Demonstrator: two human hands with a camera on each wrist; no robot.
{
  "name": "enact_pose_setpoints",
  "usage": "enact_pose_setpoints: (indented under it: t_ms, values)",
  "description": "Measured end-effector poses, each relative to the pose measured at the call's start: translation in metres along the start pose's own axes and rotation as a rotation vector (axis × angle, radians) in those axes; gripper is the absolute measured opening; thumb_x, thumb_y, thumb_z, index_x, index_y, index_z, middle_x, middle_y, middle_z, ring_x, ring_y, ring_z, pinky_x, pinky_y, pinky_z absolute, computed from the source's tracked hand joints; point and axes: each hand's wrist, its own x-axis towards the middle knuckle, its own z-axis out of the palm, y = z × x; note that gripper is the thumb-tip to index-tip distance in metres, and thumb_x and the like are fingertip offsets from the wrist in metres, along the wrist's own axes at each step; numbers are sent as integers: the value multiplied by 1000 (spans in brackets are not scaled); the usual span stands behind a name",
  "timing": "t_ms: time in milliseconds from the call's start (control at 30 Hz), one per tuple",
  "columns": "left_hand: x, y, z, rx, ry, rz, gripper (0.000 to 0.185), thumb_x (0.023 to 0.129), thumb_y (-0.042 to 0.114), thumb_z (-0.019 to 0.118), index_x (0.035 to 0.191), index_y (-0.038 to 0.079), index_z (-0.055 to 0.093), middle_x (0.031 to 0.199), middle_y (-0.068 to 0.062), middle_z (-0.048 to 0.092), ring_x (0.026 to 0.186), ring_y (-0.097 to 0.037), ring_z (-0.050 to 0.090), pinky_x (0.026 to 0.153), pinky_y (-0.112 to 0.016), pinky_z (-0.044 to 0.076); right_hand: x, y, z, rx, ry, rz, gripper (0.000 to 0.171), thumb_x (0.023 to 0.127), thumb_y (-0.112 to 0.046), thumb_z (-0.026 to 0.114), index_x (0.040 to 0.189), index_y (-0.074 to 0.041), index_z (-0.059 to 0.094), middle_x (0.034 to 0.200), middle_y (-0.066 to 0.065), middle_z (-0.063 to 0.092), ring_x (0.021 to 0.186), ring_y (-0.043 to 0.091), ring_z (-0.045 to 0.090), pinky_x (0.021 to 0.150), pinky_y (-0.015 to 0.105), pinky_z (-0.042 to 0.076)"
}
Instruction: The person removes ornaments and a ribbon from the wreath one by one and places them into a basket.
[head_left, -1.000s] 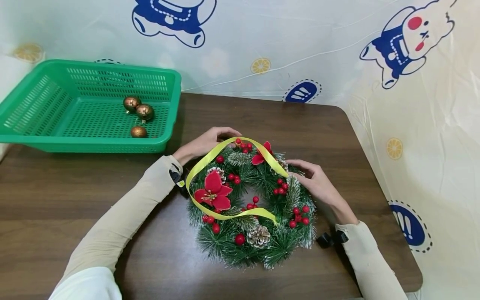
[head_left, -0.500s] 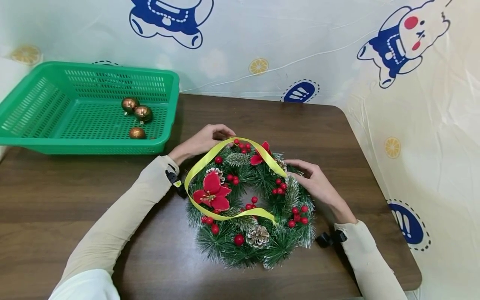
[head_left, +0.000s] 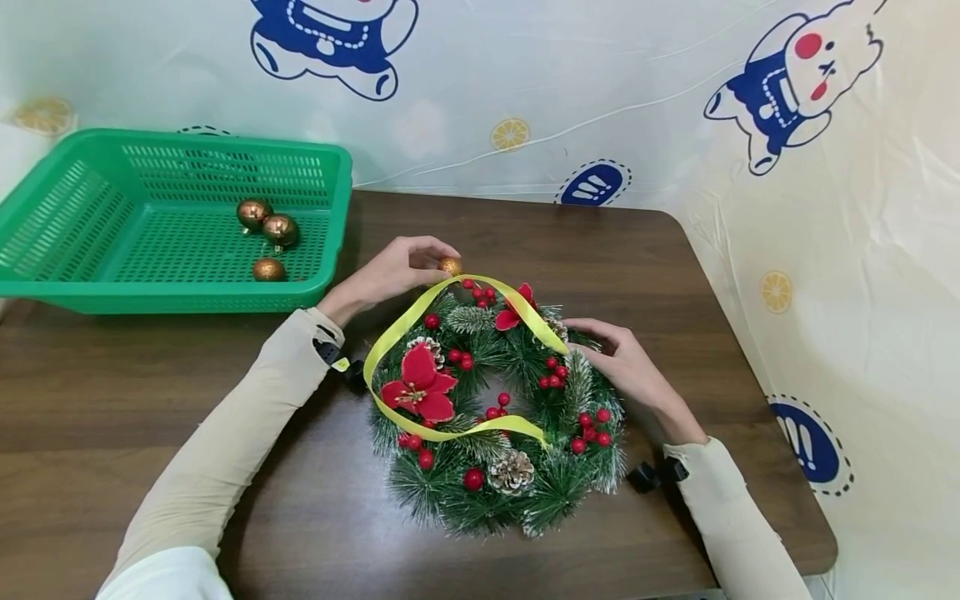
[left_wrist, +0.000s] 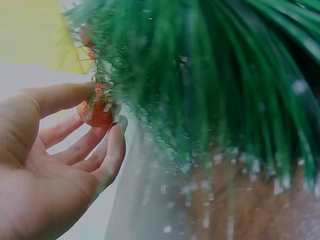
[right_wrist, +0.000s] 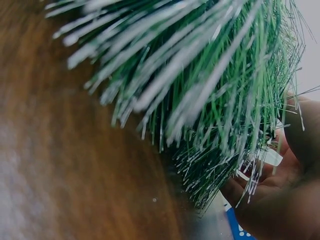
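A green wreath [head_left: 480, 325] with red berries, pinecones and red cloth flowers lies on the table. A yellow ribbon [head_left: 468, 431] loops loosely over its top. At the wreath's far left edge, my left hand [head_left: 395, 268] holds a small glittery copper-coloured bauble [head_left: 451, 266] at its fingertips. The left wrist view shows that bauble [left_wrist: 96, 111] between thumb and fingers, right beside the needles and below the ribbon. My right hand [head_left: 628, 362] grips the wreath's right side; in the right wrist view its fingers are partly hidden behind the frosted needles [right_wrist: 215, 95].
A green plastic basket [head_left: 187, 289] stands at the back left with several copper baubles [head_left: 280, 230] in it. The brown table [head_left: 570, 250] ends at a patterned sheet [head_left: 450, 92] behind and on the right.
My left hand has drawn back a little from the wreath's far edge, and the bauble at its fingertips has come into sight. The right hand stays on the wreath. The head view has shifted slightly.
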Motion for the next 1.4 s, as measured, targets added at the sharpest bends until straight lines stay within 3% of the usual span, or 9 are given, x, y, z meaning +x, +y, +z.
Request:
enact_pose_setpoints:
  t_ms: [267,567,1000,1133,1333,1400]
  values:
    - [-1,4,-4,-31,13,8,38,93,10,71,129,1,63,117,-16,64,102,-28,62,82,-32,56,0,0,0,-3,4,3,36,99,-19,64,135,-17,63,132,3,63,67,13,44,58,26,39]
    - [-1,7,-6,-49,13,18,39,94,9,69,130,-3,61,118,-18,63,102,-28,62,85,-40,57,1,-1,0,1,5,10,36,98,-18,65,134,-16,63,132,3,63,82,15,53,64,24,43]
    - [-3,15,-3,3,8,42,36,94,11,70,128,4,65,117,-14,65,99,-27,63,85,-44,55,0,-2,1,7,6,3,36,98,-17,65,134,-17,63,131,3,63,80,15,53,63,24,44]
    - [-4,18,-4,19,12,44,35,94,12,69,128,6,66,117,-13,65,99,-26,62,84,-40,55,0,-1,0,8,4,3,36,98,-17,65,134,-16,63,131,3,63,80,15,53,63,24,44]
    - [-4,21,-4,25,39,42,34,95,10,68,128,6,66,119,-13,65,100,-29,62,86,-46,54,1,-1,0,10,-1,-3,36,98,-17,65,135,-16,63,131,3,63,82,14,55,64,24,46]
    - [-4,23,-4,38,45,42,34,95,10,68,129,6,65,119,-13,64,101,-29,62,85,-41,55,0,-1,0,10,0,-5,36,98,-17,65,134,-16,63,131,3,63,82,14,54,64,24,45]
